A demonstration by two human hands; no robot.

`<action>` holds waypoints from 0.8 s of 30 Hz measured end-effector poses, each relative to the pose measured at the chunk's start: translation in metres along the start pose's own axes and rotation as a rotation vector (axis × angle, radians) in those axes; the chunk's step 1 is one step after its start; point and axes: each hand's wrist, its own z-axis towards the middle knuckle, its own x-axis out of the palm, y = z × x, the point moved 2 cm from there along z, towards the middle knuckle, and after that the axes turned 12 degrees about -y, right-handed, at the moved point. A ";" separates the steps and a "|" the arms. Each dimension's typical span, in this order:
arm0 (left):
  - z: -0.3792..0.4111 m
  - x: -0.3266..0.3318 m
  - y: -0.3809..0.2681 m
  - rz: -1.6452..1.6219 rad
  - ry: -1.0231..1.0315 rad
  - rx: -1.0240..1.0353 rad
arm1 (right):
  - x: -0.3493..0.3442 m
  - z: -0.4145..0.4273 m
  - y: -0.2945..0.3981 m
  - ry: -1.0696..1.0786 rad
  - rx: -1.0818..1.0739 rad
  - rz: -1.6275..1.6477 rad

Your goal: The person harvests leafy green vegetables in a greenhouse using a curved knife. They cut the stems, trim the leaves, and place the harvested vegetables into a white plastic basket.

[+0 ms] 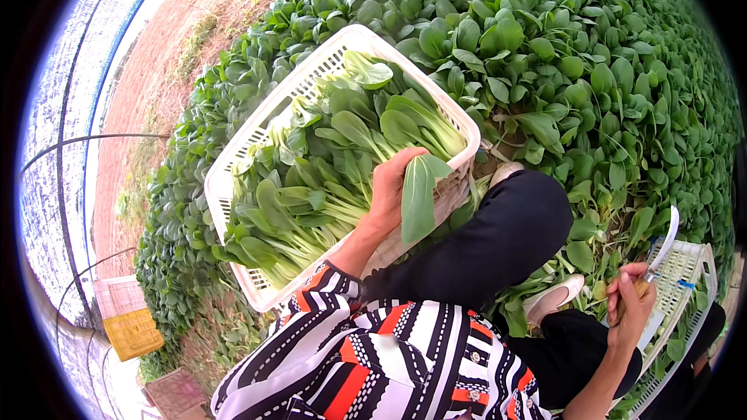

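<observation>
My left hand [390, 189] is over the near rim of a white plastic crate [233, 149] and grips some bok choy leaves [418, 204], which hang down outside the rim. Inside the crate, cut bok choy heads [315, 204] lie in rows, pale stems mostly toward the sides. Off to the right, above my bent leg, my right hand [633, 303] is closed around the wooden handle of a small curved harvesting knife [667, 243]. Its blade points up and away from me.
Dense bok choy plants [583, 41] grow beyond the crate and to the right. Another slatted crate [688, 268] with greens stands beside my right hand, near another person's dark-clothed leg [711, 326]. A yellow crate [133, 332] and netting [70, 99] are at left.
</observation>
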 end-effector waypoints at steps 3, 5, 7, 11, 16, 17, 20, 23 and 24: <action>0.004 0.007 0.010 -0.080 -0.105 -0.107 | -0.002 -0.001 0.000 0.002 -0.017 0.006; 0.009 0.002 0.017 -0.105 -0.149 -0.156 | -0.002 -0.001 -0.002 0.008 -0.026 0.020; 0.016 0.000 0.015 -0.104 -0.148 -0.208 | -0.004 0.000 -0.004 0.003 -0.034 0.021; 0.015 -0.013 -0.009 0.155 -0.247 0.311 | -0.003 -0.001 -0.006 -0.006 -0.046 0.008; -0.022 -0.032 -0.038 0.350 0.480 0.402 | -0.007 0.003 -0.009 -0.022 -0.084 0.009; -0.026 -0.034 -0.039 0.390 0.521 0.471 | -0.007 0.003 -0.009 -0.029 -0.085 0.018; -0.039 -0.040 -0.028 0.447 0.543 0.514 | -0.004 0.001 -0.009 -0.052 -0.102 0.016; -0.041 -0.037 -0.006 0.515 0.410 0.496 | -0.018 0.004 -0.009 -0.094 -0.157 -0.019; -0.039 -0.029 0.008 0.502 0.328 0.457 | -0.030 0.006 -0.006 -0.121 -0.186 -0.021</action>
